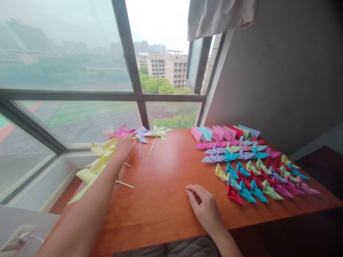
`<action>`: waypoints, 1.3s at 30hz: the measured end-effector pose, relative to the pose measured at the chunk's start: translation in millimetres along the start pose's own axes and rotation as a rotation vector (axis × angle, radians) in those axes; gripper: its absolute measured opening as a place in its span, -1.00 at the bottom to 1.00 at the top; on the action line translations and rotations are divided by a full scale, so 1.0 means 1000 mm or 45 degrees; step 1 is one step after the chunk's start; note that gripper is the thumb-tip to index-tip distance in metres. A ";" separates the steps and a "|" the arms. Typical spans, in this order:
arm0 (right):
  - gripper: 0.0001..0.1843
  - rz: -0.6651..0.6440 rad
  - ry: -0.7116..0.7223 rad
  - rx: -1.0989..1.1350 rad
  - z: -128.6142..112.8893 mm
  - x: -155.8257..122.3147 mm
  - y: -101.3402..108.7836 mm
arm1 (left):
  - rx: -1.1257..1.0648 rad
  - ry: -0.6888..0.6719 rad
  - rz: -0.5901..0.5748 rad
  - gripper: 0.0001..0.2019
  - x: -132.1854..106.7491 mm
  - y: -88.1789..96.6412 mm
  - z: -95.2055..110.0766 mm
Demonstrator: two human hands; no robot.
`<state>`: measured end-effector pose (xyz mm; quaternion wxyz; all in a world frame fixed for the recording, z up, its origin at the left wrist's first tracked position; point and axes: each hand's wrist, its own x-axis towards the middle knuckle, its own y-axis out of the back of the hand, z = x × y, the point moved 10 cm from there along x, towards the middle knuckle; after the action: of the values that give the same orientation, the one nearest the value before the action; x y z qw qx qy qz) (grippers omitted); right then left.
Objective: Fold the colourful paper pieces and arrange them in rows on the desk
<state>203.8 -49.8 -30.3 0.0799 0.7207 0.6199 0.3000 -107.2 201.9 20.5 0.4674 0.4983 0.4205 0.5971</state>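
Note:
My left hand (125, 145) reaches to the far left of the table, its fingers curled beside a pink paper pinwheel (122, 131). The hand hides what its fingers hold and the pink pinwheel's stick. Just right of it lie a purple pinwheel (141, 135) and a pale green pinwheel (159, 132), their sticks pointing toward me. Yellow pinwheels (98, 167) lie along the left edge, partly behind my left forearm. My right hand (205, 205) rests on the table near the front, fingers loosely curled with the thumb against the index finger, nothing in it.
Rows of folded paper boats (246, 192) and paper cranes (232, 156) fill the right side of the wooden table (160, 200). Folded paper planes (218, 133) stand behind them. Windows (166, 110) border the far side; a curtain (219, 18) hangs above. A socket (18, 235) is at lower left.

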 end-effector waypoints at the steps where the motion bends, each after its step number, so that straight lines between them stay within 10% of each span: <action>1: -0.78 -0.007 0.011 -0.012 -0.001 0.000 -0.001 | 0.005 -0.001 -0.009 -0.62 0.003 -0.005 0.001; 20: -0.77 -0.030 0.003 -0.043 0.004 -0.002 -0.008 | -0.022 0.127 0.063 -0.66 0.022 -0.021 -0.005; 27: -0.77 -0.056 0.018 -0.030 0.003 -0.002 -0.010 | -0.123 0.128 0.166 -0.68 0.010 0.001 -0.005; 33: -0.76 -0.028 0.035 -0.048 -0.001 0.000 -0.006 | -0.323 -0.142 0.210 -0.74 -0.023 0.037 0.029; 39: -0.74 0.023 0.031 -0.019 -0.003 0.001 0.000 | -0.681 -0.435 0.197 -0.80 -0.111 0.051 0.086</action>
<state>202.0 -49.5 -27.3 0.0748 0.7220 0.6120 0.3140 -21.6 86.0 60.7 0.5988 0.4812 0.1252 0.6279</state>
